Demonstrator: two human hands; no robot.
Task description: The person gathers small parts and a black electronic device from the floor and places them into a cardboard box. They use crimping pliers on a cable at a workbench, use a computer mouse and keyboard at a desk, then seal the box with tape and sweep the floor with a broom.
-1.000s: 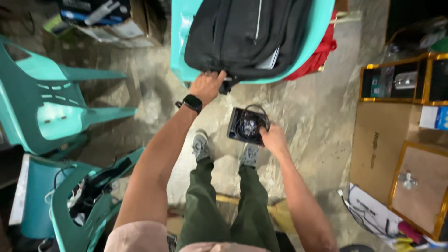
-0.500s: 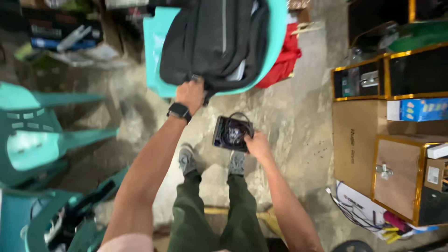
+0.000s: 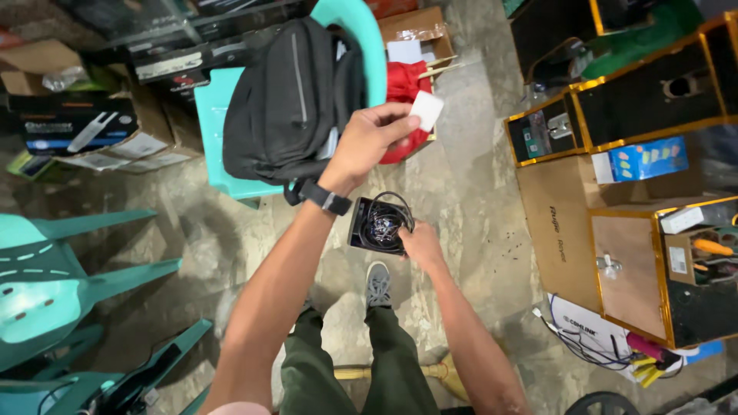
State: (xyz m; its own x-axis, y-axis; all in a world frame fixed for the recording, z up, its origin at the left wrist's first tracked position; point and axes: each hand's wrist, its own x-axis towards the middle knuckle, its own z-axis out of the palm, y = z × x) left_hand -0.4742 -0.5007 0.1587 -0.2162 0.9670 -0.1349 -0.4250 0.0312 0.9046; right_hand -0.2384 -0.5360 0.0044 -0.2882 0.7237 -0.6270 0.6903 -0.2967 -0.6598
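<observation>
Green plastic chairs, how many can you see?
3, maybe more hidden. One chair holds the black backpack by the left hand. One tipped chair lies at left. One more chair is bottom left.

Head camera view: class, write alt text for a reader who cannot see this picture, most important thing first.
Seen from above, a person's left hand pinches a small white card while the right hand holds an open black case of tangled cables. A black backpack lies on a teal plastic chair ahead, on a cluttered concrete floor.

We see a small blue carton [image 3: 639,160] atop the brown cardboard box [image 3: 555,230] at right, and dark printed boxes [image 3: 77,127] stacked upper left.
</observation>
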